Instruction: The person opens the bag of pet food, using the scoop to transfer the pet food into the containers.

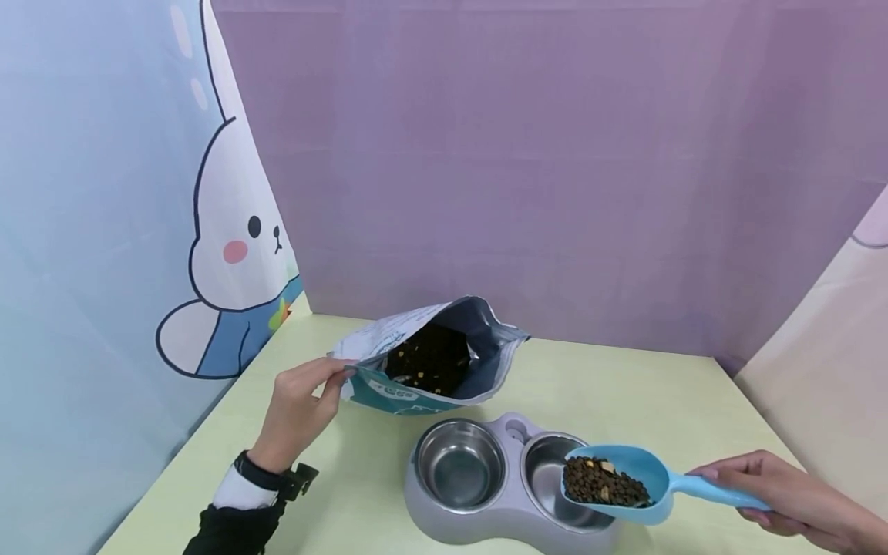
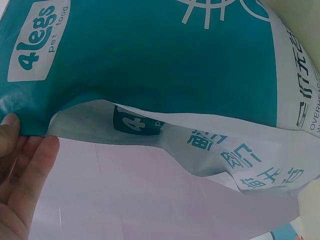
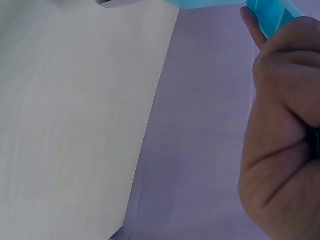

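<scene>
My left hand point(image 1: 302, 407) pinches the left corner of an open pet food bag point(image 1: 388, 397), teal and white outside and silvery inside. Dark kibble point(image 1: 433, 358) with a few yellowish bits shows through its mouth. In the left wrist view, thumb and fingers grip the edge of the bag point(image 2: 165, 65). My right hand point(image 1: 784, 493) holds a light blue scoop point(image 1: 641, 466) by its handle. Brown kibble with some pale pieces point(image 1: 602, 482) fills the scoop, which is over the right steel bowl point(image 1: 544, 470) and hides part of it. Most of the scoop is cut off in the right wrist view.
A lilac double-bowl stand point(image 1: 479, 528) carries both bowls; the left steel bowl point(image 1: 461, 466) shows a bare metal bottom. The pale yellow table point(image 1: 673, 397) meets a purple backdrop point(image 1: 527, 169) at the back. A blue cloth with a cartoon rabbit point(image 1: 236, 223) hangs at left.
</scene>
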Demonstrator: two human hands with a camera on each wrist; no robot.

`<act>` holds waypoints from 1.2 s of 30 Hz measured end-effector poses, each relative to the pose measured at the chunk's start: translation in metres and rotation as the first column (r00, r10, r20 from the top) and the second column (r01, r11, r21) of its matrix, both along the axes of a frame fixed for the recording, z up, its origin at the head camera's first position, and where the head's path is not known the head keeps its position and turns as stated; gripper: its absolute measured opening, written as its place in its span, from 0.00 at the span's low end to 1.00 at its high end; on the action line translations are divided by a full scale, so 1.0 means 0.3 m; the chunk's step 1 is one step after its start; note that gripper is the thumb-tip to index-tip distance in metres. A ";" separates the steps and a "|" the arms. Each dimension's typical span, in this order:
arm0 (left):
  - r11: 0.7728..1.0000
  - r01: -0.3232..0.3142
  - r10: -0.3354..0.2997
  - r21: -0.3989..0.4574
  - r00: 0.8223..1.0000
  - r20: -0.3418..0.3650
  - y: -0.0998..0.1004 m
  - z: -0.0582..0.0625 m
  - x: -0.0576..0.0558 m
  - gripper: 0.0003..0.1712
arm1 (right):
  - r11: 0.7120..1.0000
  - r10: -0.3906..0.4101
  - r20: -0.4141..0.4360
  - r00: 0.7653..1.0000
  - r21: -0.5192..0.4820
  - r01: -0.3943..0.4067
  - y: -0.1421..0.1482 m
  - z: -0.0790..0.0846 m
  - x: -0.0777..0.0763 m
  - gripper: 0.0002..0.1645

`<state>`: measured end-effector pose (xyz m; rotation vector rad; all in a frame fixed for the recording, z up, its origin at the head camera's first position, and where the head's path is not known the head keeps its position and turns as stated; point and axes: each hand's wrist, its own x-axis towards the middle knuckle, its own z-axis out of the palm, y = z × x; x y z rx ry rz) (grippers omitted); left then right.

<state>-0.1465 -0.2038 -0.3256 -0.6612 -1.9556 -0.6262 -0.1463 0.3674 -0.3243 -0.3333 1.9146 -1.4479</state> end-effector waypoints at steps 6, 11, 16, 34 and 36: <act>1.000 0.016 -0.016 0.000 1.000 0.013 0.014 -0.004 -0.011 0.21 | 0.998 -0.034 -0.019 0.999 0.056 0.035 0.016 -0.006 0.017 0.19; 1.000 0.015 -0.016 0.008 0.999 0.033 0.010 -0.014 -0.014 0.18 | 0.998 -0.029 -0.035 0.999 0.056 0.031 0.016 0.000 0.018 0.19; 1.000 0.001 -0.001 0.007 0.998 0.062 -0.004 -0.015 -0.004 0.14 | 0.999 -0.005 -0.029 1.000 0.035 0.006 0.000 0.004 0.011 0.19; 1.000 -0.009 0.008 0.013 0.995 0.097 -0.013 -0.005 0.005 0.14 | 0.999 0.032 -0.055 0.998 0.024 -0.031 -0.027 0.039 -0.002 0.19; 1.000 -0.012 0.010 0.012 0.995 0.100 -0.015 -0.005 0.005 0.14 | 0.999 0.036 -0.071 0.997 0.035 -0.033 -0.030 0.043 -0.001 0.18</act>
